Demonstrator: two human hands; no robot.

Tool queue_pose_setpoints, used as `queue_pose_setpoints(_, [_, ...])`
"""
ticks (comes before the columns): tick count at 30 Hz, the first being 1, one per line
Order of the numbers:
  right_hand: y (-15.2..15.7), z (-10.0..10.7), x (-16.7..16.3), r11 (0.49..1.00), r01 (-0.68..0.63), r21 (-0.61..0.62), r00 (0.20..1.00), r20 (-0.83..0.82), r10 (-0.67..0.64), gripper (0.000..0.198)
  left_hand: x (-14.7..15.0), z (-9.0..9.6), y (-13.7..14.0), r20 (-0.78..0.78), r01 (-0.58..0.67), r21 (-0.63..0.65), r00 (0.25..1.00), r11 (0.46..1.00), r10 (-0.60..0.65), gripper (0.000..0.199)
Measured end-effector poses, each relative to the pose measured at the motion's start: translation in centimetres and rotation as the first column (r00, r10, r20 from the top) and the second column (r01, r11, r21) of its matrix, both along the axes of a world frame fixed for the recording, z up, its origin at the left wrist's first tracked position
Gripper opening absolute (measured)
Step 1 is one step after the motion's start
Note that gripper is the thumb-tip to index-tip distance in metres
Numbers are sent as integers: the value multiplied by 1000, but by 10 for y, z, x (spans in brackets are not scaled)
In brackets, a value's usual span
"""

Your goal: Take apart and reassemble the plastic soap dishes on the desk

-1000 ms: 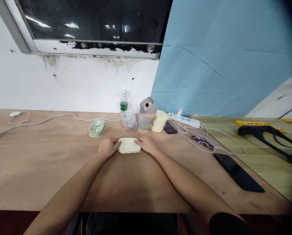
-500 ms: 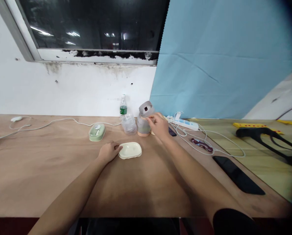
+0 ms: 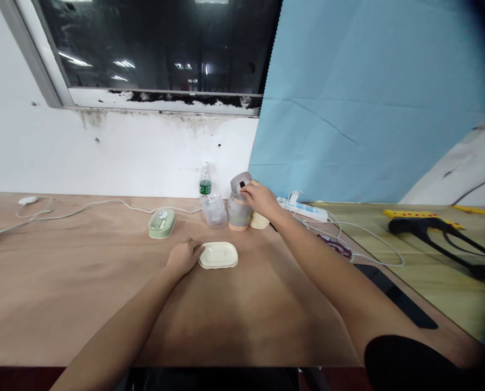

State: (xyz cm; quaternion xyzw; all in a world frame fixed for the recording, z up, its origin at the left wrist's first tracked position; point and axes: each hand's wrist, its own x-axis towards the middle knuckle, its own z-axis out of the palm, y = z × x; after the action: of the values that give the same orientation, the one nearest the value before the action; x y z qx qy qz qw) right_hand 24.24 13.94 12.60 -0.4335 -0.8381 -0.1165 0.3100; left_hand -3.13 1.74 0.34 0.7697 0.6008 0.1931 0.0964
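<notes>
A shallow cream dish (image 3: 218, 255) lies on the brown table, and my left hand (image 3: 184, 257) pinches its left edge. My right hand (image 3: 261, 197) is at the mouth of a greyish translucent canister (image 3: 239, 213) with a peach-coloured base. The canister's round lid (image 3: 240, 178) is tilted up and has a small dark square on it. My right fingertips are pressed together in front of the lid; whether they grip the lid or something small is unclear. Beside the canister stand clear plastic cups (image 3: 214, 210) and a pale yellow flat piece (image 3: 259, 220).
A green oval box (image 3: 161, 223) sits left of the dish. Behind the cups is a clear bottle (image 3: 205, 182) with a green label. On the right are a white power strip (image 3: 307, 209), looped cables, a dark patterned object (image 3: 335, 246) and a black phone (image 3: 397, 296).
My right hand has moved slightly up and left, from the canister's front towards its lid. The left hand stays on the dish. The view has shifted a little.
</notes>
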Motion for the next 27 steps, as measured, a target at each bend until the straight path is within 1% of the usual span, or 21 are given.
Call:
queue_pose_setpoints(3, [-5, 2, -3, 999, -9, 39, 991, -134, 14, 20, 0, -1, 0, 34, -48, 17, 998, 999, 47, 42])
queue_pose_setpoints(6, [-19, 3, -6, 992, -26, 127, 949, -308, 64, 20, -1, -1, 1, 67, -84, 44, 994, 995, 81, 44])
queue_pose_setpoints(8, [-35, -2, -10, 987, -40, 157, 912, -399, 100, 18, -3, -2, 2, 105, -89, 92, 991, 992, 80, 46])
queue_pose_setpoints(9, [-45, -8, -12, 987, -49, 155, 895, -433, 112, 18, -4, -2, 3, 134, -92, 128, 988, 987, 75, 48])
queue_pose_setpoints(10, [-55, -16, -15, 988, -60, 142, 881, -457, 120, 20, -5, -2, 4, 170, -97, 167, 983, 981, 68, 51])
queue_pose_setpoints(12, [-77, -41, -22, 989, -90, 119, 867, -479, 136, 22, -6, -3, 5, 250, -103, 242, 967, 965, 41, 59])
queue_pose_setpoints(15, [-106, -85, -32, 963, -244, 113, 850, -453, 268, 20, -6, -4, 5, 338, -80, 326, 940, 942, -37, 76])
queue_pose_setpoints(17, [-119, -109, -36, 940, -334, 73, 823, -462, 329, 20, -6, -5, 4, 360, -33, 360, 927, 932, -106, 85])
queue_pose_setpoints(19, [-127, -122, -37, 911, -411, 5, 814, -449, 370, 19, -6, -5, 3, 344, 44, 364, 922, 930, -178, 88])
queue_pose_setpoints(21, [-130, -126, -38, 893, -449, -21, 804, -446, 393, 20, -7, -5, 3, 314, 107, 345, 923, 932, -222, 84])
queue_pose_setpoints(22, [-130, -126, -38, 892, -452, -11, 796, -455, 398, 21, -8, -5, 3, 304, 117, 340, 925, 933, -227, 79])
queue_pose_setpoints(27, [-125, -125, -38, 910, -405, 87, 745, -546, 383, 36, -14, -4, 5, 317, 63, 383, 928, 921, -196, 53])
